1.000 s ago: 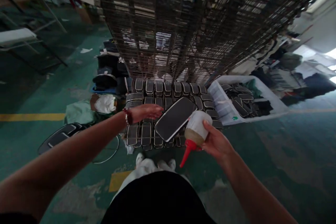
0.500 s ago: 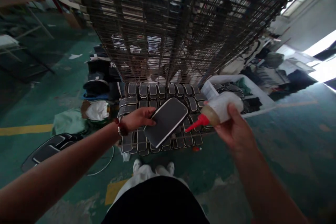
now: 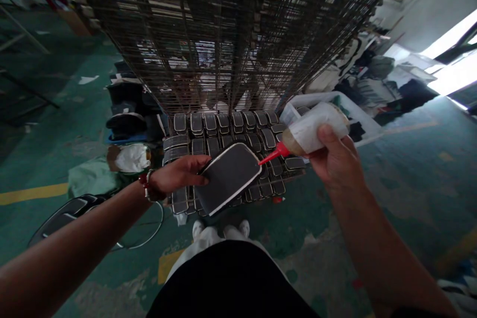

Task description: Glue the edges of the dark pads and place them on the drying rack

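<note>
My left hand grips the left edge of a dark flat panel with a pale rim and rounded corners, thumb on top and fingers partly hidden behind it. My right hand is closed around a whitish squeeze bottle with a red nozzle. The bottle is tilted, nozzle pointing down to the left. Its tip is at the panel's right edge; whether it touches I cannot tell. Below the panel, rows of smaller dark panels with pale rims lie on a wire rack shelf.
A tall wire rack rises in front of me. To the right stands a white bin holding dark pieces. Dark stacked pieces, a green cloth and a black padded item lie on the floor to the left.
The bottle's red nozzle has come up to the panel's right edge from a small gap away. The panel has shifted slightly left and down in view. Both hands keep their hold.
</note>
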`<state>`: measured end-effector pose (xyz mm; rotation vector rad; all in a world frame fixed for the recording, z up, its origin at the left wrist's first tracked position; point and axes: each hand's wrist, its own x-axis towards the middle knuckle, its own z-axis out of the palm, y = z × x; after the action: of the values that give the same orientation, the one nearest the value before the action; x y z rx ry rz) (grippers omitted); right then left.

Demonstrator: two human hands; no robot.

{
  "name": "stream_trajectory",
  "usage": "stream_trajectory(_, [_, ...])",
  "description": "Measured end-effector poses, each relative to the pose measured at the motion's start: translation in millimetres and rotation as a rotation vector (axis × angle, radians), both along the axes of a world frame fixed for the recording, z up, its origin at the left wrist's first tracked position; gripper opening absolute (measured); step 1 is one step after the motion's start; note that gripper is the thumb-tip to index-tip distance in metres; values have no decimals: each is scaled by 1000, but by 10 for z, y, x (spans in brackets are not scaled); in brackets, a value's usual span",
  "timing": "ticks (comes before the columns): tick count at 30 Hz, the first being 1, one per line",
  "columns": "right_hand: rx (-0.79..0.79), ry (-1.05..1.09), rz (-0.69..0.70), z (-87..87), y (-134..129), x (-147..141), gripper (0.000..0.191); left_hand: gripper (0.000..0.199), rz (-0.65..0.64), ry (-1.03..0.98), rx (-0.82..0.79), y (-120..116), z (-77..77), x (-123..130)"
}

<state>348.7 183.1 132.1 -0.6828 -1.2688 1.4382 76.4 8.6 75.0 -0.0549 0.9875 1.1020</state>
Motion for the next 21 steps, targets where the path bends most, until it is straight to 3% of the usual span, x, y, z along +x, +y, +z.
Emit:
stream_trajectory(6, [-99, 65, -47, -83, -42, 31, 37, 60, 15, 107, 36, 2, 26, 14])
stream_trajectory(9, [-129, 124, -95, -135, -48, -7, 37, 55, -73, 204, 147, 6, -24, 8])
stream_trajectory(15, [-190, 176, -160, -249, -78, -36, 37, 31, -287, 287, 527, 0, -233, -78])
stream_trajectory(21, [-206, 232, -178, -299, -114, -53, 35, 31, -278, 312, 568, 6, -275, -63])
